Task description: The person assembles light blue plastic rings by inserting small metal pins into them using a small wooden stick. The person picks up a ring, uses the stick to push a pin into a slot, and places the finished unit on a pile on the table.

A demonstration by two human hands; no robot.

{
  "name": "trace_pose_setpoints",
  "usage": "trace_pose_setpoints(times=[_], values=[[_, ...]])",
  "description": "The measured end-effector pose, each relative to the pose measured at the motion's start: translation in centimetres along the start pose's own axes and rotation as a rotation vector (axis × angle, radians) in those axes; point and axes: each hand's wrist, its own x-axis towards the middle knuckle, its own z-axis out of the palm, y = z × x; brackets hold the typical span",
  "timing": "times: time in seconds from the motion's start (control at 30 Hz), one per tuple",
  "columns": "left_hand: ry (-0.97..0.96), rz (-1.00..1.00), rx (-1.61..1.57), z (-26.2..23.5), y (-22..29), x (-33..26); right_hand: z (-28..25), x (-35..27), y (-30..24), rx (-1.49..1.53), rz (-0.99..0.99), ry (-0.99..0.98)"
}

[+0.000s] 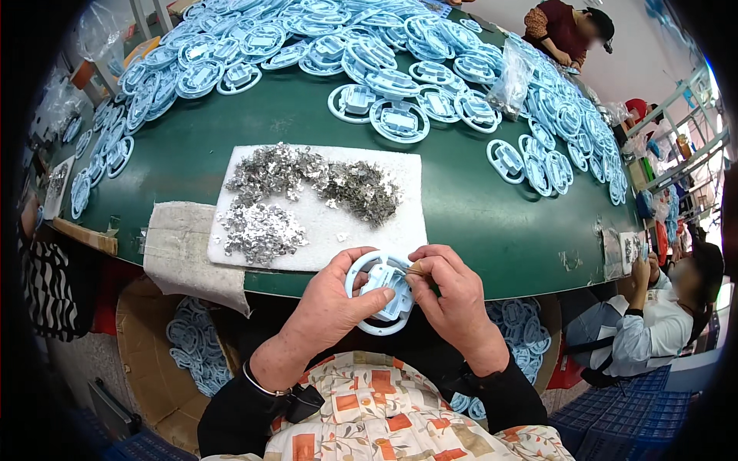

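My left hand (327,307) grips a light-blue plastic toy steering wheel (393,301) at its left side, thumb laid over the raised middle. The wheel is held just off the table's near edge, its moulded compartment facing up. My right hand (455,301) is closed in a pinch at the wheel's upper right. Something small and tan shows between its fingertips, too little visible to name. Just beyond both hands lies a white foam board (330,250). On it are small silvery metal pieces (265,234) and a darker heap (365,192) of similar pieces.
A green table (307,107) carries a large pile of blue wheels (330,50) along its far side. A grey cloth (181,238) hangs over the near edge. Cardboard boxes (138,353) of wheels stand below. Co-workers sit at the right (653,323) and far right (557,31).
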Motion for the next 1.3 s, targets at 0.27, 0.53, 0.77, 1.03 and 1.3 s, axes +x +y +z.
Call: trace_pose_setpoints(times=[0.27,0.53,0.77,1.03,1.3], values=[[0.019,0.009,0.207,-0.2,-0.6,0.4,-0.3,-0.3,-0.1,0.022,0.012,-0.006],[0.028,-0.009,0.234,-0.2,-0.4,0.3,-0.8,-0.4,-0.7,0.008,-0.009,-0.023],[0.022,-0.048,0.17,0.0,0.2,0.2,-2.1,-0.5,-1.4,-0.252,-0.066,-0.245],[0.033,0.002,0.243,-0.1,-0.3,0.3,-1.9,-1.3,-0.5,-0.164,0.058,-0.16],[0.022,-0.026,0.21,0.0,0.0,0.1,-2.5,-0.8,-2.2,-0.531,-0.044,-0.267]])
